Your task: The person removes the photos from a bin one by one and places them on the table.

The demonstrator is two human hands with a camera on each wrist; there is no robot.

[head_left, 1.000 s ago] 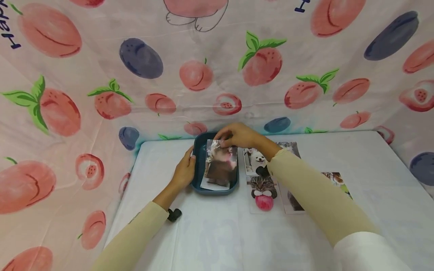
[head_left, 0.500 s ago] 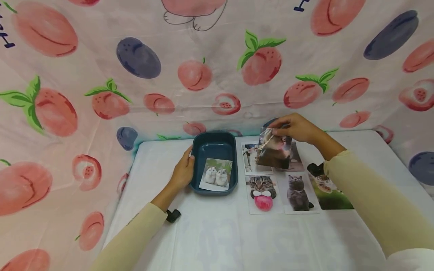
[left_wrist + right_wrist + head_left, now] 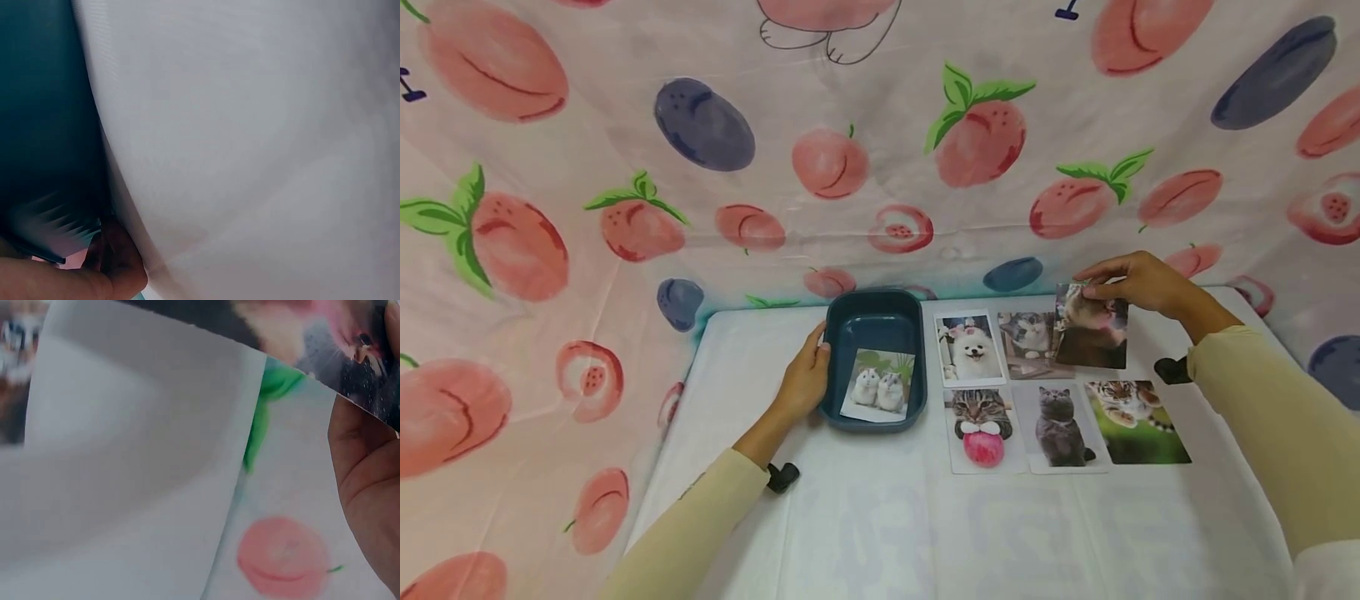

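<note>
At the left side of a dark blue tray (image 3: 872, 312), my left hand (image 3: 805, 375) grips its wall, and the left wrist view has the thumb and fingers (image 3: 125, 259) at the tray's edge. Inside the tray lies a photo card of two white hamsters (image 3: 880, 387). Above the back right of the table, my right hand (image 3: 1142, 283) pinches the top edge of another photo card (image 3: 1093, 329). That card shows a brownish, pinkish animal, partly blurred by glare. Its lower left covers part of the grey-and-white cat photo card (image 3: 1026, 337).
On the white table (image 3: 865, 517) lie a white dog card (image 3: 972, 350), a tabby cat card with a pink ball (image 3: 983, 429), a grey cat card (image 3: 1063, 429) and a tiger cub card (image 3: 1138, 421). A fruit-printed cloth (image 3: 955, 225) hangs behind.
My right hand has carried the animal photo card out of the tray and rightward past the dog and cat cards. The hamster card is now uncovered. My left hand stays at the tray.
</note>
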